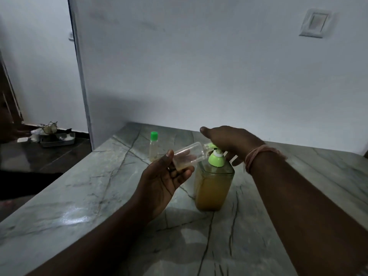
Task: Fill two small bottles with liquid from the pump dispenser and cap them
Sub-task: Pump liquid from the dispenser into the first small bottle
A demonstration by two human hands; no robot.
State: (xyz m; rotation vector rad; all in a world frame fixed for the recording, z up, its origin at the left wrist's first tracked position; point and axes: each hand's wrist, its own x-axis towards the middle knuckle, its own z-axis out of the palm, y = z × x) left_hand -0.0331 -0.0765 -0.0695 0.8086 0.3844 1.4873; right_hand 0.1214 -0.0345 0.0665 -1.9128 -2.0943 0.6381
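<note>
A clear pump dispenser (214, 188) with amber liquid and a green pump head stands on the grey marble counter (99, 196). My left hand (165, 176) grips a small clear uncapped bottle (189, 154), tilted with its mouth at the pump's nozzle; a little amber liquid lies in its low end. My right hand (231, 140) rests flat on top of the pump head, fingers straight. A second small bottle (153, 146) with a green cap stands upright farther back on the counter, left of the dispenser.
A white wall runs close behind the counter, with a switch plate (314, 24) at upper right. Beyond the counter's left edge, a dark lower surface holds a metal tray (57, 139) with scraps.
</note>
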